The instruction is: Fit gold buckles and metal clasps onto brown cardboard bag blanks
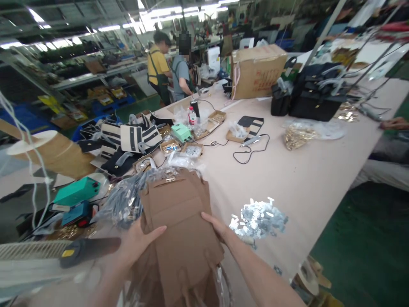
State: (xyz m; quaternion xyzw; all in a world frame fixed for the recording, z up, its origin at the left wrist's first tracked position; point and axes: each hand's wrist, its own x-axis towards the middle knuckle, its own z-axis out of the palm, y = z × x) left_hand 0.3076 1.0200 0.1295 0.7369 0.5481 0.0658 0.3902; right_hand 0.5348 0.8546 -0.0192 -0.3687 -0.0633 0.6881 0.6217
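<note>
Evidently the brown panels (177, 213) are gathered in one stack on the near side of the desk (303, 175), though their edges are not yet even; how much is left cannot be told. Left grip (139, 239) and right grip (220, 229) clasp the stack's sides, thumbs on top. A clear plastic bag (123, 196) crowds its far left; loose silver pieces (263, 217) lie to the right, striped pieces (136, 138) farther left.
</note>
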